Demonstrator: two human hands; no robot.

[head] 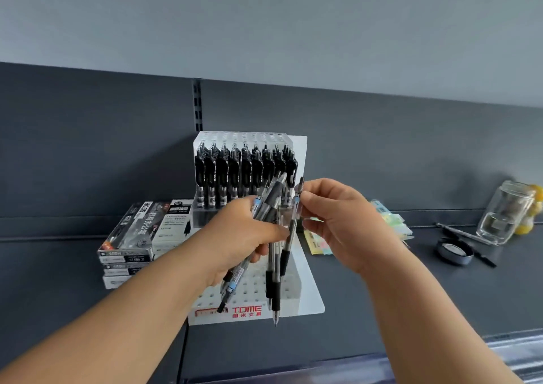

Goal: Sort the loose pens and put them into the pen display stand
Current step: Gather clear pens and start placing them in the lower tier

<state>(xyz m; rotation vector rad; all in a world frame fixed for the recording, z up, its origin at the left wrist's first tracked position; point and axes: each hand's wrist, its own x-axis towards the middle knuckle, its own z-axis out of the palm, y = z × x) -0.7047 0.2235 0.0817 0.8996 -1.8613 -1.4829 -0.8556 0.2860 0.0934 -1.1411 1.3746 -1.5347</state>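
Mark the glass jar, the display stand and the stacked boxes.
glass jar [503, 213]: head view, side wall.
display stand [310, 298]: head view, bare white panel.
stacked boxes [129, 232]: head view, top box.

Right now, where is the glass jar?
In the head view the glass jar is on the dark shelf at the far right, past the right hand, just behind a round dark object.

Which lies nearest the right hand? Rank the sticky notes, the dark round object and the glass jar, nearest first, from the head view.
1. Sticky notes: just behind the right hand, on the shelf.
2. Dark round object: farther right, mid-shelf.
3. Glass jar: farthest right, toward the back.
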